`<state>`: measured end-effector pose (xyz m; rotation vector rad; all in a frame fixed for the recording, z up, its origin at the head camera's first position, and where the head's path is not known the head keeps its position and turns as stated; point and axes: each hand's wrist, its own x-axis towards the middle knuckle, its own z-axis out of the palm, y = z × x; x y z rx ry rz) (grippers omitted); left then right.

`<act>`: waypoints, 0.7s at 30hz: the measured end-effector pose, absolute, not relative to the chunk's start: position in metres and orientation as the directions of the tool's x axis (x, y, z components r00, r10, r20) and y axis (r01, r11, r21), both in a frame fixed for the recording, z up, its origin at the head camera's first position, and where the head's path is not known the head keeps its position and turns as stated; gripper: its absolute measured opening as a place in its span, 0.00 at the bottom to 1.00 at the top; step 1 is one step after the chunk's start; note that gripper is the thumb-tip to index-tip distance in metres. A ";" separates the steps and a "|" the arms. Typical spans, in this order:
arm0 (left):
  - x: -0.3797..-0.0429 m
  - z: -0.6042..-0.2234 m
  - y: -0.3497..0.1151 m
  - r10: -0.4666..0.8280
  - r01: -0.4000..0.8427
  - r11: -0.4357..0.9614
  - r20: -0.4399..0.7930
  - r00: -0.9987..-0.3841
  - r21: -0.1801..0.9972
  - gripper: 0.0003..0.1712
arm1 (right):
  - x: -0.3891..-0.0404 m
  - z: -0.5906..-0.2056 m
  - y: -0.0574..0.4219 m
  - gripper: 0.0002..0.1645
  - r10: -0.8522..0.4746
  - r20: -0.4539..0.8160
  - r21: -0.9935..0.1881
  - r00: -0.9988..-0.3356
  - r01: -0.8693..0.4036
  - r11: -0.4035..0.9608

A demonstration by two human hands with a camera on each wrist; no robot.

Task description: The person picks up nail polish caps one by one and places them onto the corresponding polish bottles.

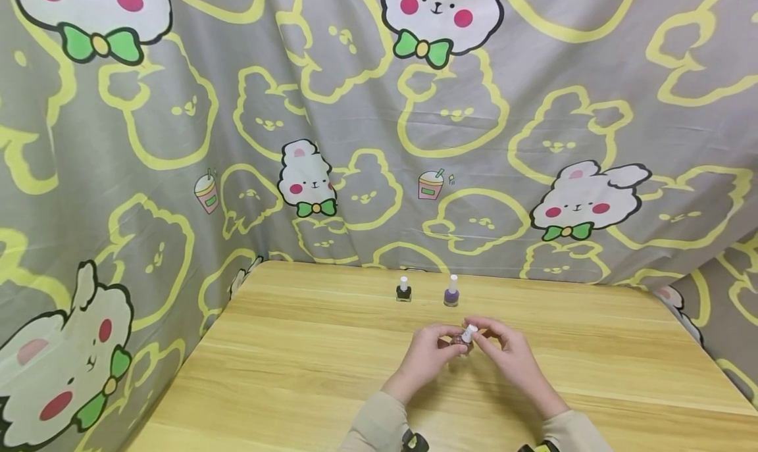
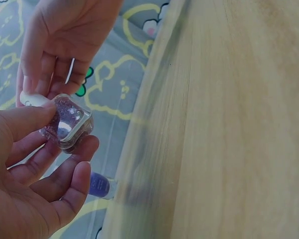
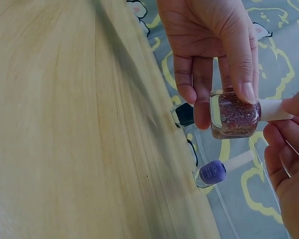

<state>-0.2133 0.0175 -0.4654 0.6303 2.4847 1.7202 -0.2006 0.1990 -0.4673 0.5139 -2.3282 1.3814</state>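
A glittery reddish nail polish bottle (image 3: pixel 234 118) is held between both hands above the table, its white cap (image 3: pixel 275 110) tilted toward the right hand. My left hand (image 1: pixel 422 361) grips the glass body between thumb and fingers. With thumb and fingertips, my right hand (image 1: pixel 514 360) pinches the cap. In the left wrist view the flat base of the glitter bottle (image 2: pixel 70 124) faces the camera. Farther back stand a purple nail polish bottle (image 1: pixel 451 297) and, left of it, a black nail polish bottle (image 1: pixel 404 293), both upright with white caps.
The wooden table (image 1: pixel 284 360) spreads under both hands. Behind it and along its sides hangs a grey curtain (image 1: pixel 367 129) with cartoon rabbits and yellow outlines. Both standing bottles are near the table's far edge.
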 end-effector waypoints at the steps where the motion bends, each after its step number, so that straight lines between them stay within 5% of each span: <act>1: -0.213 -0.465 0.018 0.359 0.299 0.298 0.184 -0.915 0.907 0.16 | -0.201 -0.468 0.199 0.17 -0.110 0.498 -0.744 -0.860 -0.489 0.455; 21: -0.210 -0.464 0.021 0.379 0.295 0.306 0.168 -0.910 0.905 0.15 | -0.197 -0.462 0.194 0.08 0.052 0.414 -0.790 -0.909 -0.330 0.517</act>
